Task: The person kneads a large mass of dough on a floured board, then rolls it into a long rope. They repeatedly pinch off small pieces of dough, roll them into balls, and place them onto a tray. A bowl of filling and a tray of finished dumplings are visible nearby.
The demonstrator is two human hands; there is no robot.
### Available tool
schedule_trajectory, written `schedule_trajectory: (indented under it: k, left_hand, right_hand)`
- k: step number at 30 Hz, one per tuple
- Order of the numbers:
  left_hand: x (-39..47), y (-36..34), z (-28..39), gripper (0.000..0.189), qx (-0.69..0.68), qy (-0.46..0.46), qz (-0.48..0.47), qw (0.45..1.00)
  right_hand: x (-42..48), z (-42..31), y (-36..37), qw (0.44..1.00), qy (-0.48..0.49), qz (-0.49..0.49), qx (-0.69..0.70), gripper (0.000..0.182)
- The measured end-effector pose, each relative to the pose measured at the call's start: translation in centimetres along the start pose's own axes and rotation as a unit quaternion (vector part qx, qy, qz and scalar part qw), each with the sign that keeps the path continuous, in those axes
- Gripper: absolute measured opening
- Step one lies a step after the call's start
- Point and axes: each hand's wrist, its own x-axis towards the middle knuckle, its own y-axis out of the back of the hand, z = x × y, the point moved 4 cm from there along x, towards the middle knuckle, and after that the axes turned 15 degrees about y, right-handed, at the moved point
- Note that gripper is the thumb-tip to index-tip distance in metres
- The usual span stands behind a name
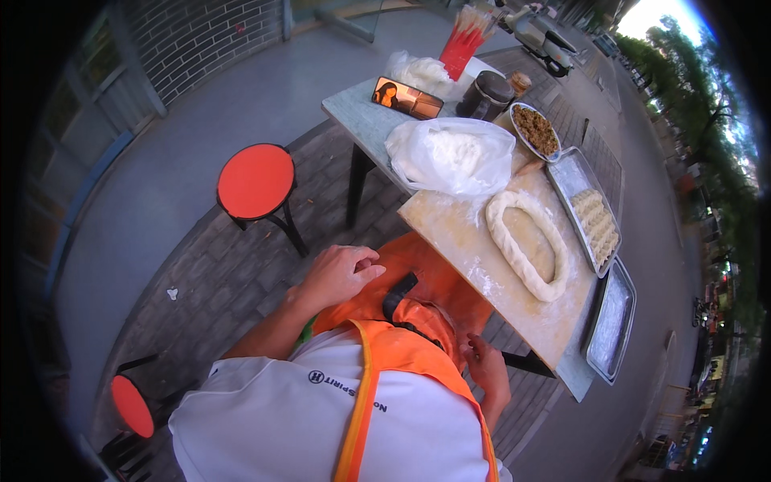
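Observation:
My left hand [342,274] hangs in the air over the lap of an orange apron [400,361], with loosely curled fingers and nothing in them. At the other side of the apron, my right hand [486,369] is low beside the cloth, fingers bent and apparently empty; I cannot tell whether it touches the cloth. Before me a floured wooden board [476,274] carries a closed ring of dough [499,232]. A clear plastic bag with white dough or flour [452,150] lies at the board's far left edge. Beyond the ring is a bowl of minced filling [535,129].
Dumplings [595,226] fill part of a metal tray [566,172]; another metal tray [611,325] overhangs the table's right edge. A propped phone [407,98], dark canister [485,95] and red chopstick holder [461,53] stand farther back. Red stools [256,181] are to the left.

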Motion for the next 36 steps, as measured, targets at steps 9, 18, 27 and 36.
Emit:
schedule_trajectory:
  k: [9,18,27,36]
  left_hand:
    - [0.1,-0.4,-0.2,0.039,0.02,0.001,-0.004,1.0]
    - [0.6,-1.7,-0.8,0.034,-0.015,-0.003,0.005,1.0]
    - [0.3,-2.5,3.5,0.023,-0.061,-0.056,-0.017,0.996]
    - [8.0,-6.8,21.9,0.034,0.072,-0.437,-0.071,0.894]
  right_hand:
    - [0.0,-0.8,0.8,1.0,-0.018,-0.014,0.001,0.045]
    - [-0.4,-0.3,1.4,1.0,-0.009,-0.003,-0.01,0.041]
    - [-0.6,-1.7,3.3,0.983,0.136,0.088,0.088,0.044]
    - [4.5,-1.4,15.4,0.914,0.139,0.355,-0.139,0.044]
